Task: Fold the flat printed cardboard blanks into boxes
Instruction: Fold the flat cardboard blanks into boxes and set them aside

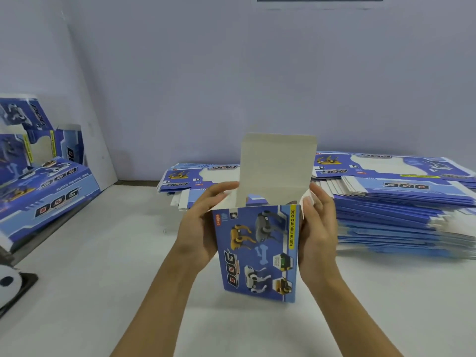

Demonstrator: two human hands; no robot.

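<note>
A blue printed box (260,253) with robot-dog pictures stands upright in front of me over the white table (103,266). Its grey-white top flap (277,161) points straight up and the top is open. My left hand (198,228) grips the box's left side, fingers curled over the small left flap. My right hand (318,228) grips the right side, fingertips on the small right flap. A tall pile of flat blue blanks (401,207) lies to the right behind the box. A lower pile of blanks (190,179) lies behind the left hand.
Folded boxes (49,186) lie and stand stacked at the far left against a white board (98,140) that leans on the wall. A black-and-white device (10,282) sits at the left edge. The wall runs close behind the piles.
</note>
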